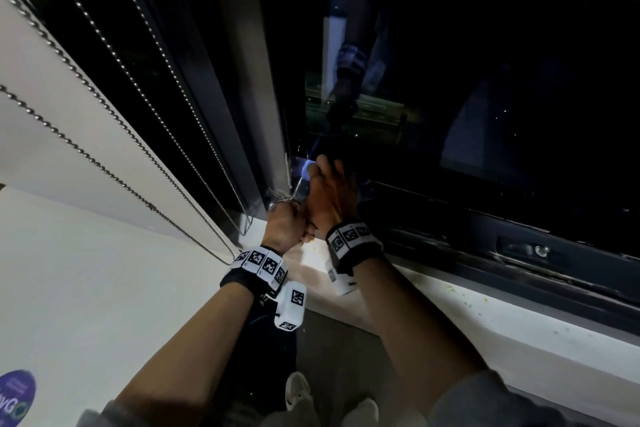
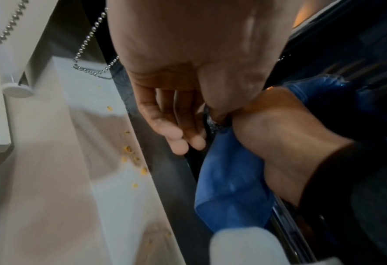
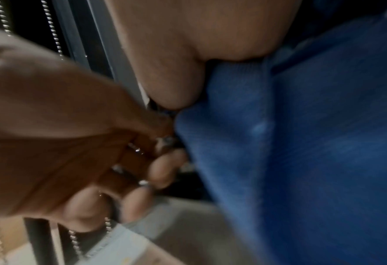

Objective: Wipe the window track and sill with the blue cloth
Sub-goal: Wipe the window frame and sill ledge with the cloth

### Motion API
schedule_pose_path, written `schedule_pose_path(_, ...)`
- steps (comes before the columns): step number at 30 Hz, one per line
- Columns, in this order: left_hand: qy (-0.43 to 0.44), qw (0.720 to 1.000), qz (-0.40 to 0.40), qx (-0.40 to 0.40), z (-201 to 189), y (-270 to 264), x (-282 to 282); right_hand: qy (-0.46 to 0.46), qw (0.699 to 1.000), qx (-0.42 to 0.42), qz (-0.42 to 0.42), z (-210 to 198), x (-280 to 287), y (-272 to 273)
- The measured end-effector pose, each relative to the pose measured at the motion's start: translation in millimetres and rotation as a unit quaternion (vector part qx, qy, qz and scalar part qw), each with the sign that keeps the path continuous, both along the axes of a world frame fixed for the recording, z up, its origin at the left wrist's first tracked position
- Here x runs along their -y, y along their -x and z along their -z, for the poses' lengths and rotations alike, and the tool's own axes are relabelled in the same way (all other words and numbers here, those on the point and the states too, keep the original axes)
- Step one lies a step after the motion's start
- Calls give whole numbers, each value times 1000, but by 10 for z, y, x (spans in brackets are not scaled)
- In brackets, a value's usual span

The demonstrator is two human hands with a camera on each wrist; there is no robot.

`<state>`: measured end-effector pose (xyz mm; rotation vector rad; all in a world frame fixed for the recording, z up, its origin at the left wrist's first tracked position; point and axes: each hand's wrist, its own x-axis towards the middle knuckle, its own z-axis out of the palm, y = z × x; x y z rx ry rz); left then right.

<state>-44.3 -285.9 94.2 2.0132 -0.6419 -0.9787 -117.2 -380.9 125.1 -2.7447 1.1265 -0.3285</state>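
My right hand [image 1: 330,194] grips the bunched blue cloth [image 1: 307,170] and presses it into the left end of the dark window track [image 1: 485,250], against the upright frame. In the left wrist view the cloth [image 2: 231,188] hangs below that hand [image 2: 278,139] along the track. The right wrist view is filled by the cloth [image 3: 301,143]. My left hand [image 1: 285,224] sits just left of the right one, at the corner of the white sill [image 1: 450,315]. Its fingers [image 2: 183,129] are curled, and shiny beads of the blind chain show between them [image 3: 142,182].
Bead chains [image 1: 104,104] hang along the white blind at left, one loop lying on the sill [image 2: 90,71]. Yellow crumbs [image 2: 129,154] dot the sill beside the track. A dark upright frame [image 1: 242,114] stands behind the hands. A latch [image 1: 530,250] sits further right in the track.
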Motion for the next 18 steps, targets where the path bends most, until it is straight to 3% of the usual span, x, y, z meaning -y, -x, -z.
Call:
schedule_pose_path(4,-1,999,-10,-45,0,59,31,32,994,-16,-105,-19,195,173)
schedule_pose_path(8,-10,999,-20,-31,60,81,28,97,973,-42,-206,17,172,318)
schedule_pose_path(13,-29,999,3,19,-10,23,-68,103,979,-96,-146,-185,167,109)
schedule_pose_path(18,-37,992,-10,121,-128,-122,-215,83,971,-28,-223,-143,295,225)
